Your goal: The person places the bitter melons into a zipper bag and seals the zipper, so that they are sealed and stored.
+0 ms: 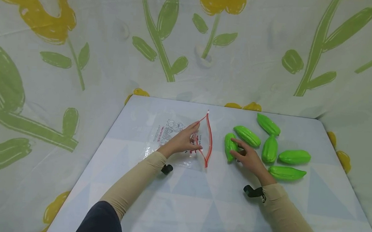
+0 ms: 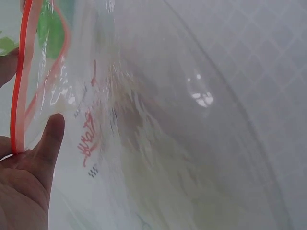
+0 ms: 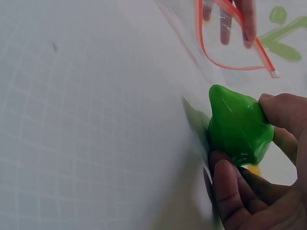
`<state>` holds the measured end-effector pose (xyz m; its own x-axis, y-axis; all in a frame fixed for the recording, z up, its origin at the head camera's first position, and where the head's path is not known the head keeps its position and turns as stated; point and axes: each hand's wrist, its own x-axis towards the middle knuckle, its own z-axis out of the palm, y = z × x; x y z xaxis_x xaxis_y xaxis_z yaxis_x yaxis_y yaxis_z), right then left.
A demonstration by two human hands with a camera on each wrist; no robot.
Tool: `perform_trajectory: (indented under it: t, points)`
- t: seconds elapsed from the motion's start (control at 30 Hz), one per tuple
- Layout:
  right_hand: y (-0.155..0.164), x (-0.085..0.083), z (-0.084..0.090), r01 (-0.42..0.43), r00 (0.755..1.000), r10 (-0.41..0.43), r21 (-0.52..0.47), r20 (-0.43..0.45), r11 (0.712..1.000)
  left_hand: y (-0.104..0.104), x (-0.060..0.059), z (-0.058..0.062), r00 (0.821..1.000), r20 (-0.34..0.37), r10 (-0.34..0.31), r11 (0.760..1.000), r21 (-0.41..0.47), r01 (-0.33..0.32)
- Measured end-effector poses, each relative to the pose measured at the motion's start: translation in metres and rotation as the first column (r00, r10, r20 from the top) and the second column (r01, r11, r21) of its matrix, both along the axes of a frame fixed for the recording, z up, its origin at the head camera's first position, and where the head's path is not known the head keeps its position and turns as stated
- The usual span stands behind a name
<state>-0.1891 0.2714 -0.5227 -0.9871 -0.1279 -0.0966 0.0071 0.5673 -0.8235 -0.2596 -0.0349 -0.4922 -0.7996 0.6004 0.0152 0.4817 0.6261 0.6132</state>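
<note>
A clear zip bag with a red zip rim lies on the white table. My left hand holds its mouth open, standing upright; in the left wrist view the red rim runs down into my left hand beside the thumb. My right hand grips a green ridged toy gourd just right of the bag's mouth. In the right wrist view fingers and thumb of my right hand curl round the gourd, which still touches the table. The bag's rim lies beyond it.
Several more green gourds lie on the table to the right of my right hand. Flower-print cloth walls in the table at the back and both sides. Bare tabletop stretches toward me.
</note>
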Motion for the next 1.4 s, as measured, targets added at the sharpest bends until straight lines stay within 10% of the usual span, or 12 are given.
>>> perform_trajectory:
  t: [1.4]
  points:
    - [-0.023,-0.002,0.016,-0.123,0.986,0.113,-0.08,-0.127,0.989,0.005,-0.002,0.0,0.999,0.044,-0.001,1.0,0.008,0.0]
